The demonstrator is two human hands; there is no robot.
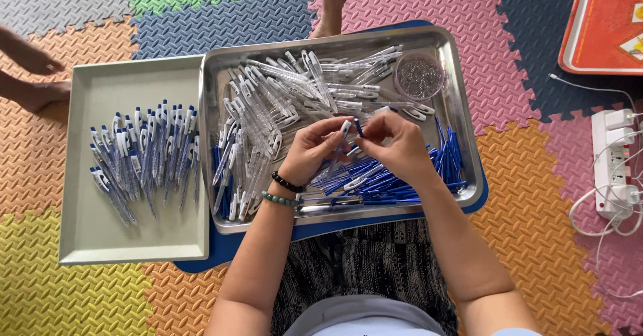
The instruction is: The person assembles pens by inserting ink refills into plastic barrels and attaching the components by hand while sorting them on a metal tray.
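Above the steel tray (462,118), the left hand (309,150) pinches a clear pen barrel (341,138) while the right hand (395,147) holds a blue refill (359,127); I'd keep both lined up straight, feeding gently.

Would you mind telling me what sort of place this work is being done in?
Probably a home or small informal workshop, with the person sitting on the floor. The foam puzzle mats cover the floor, a power strip lies loose on them, and the metal tray of pen parts rests over the lap.
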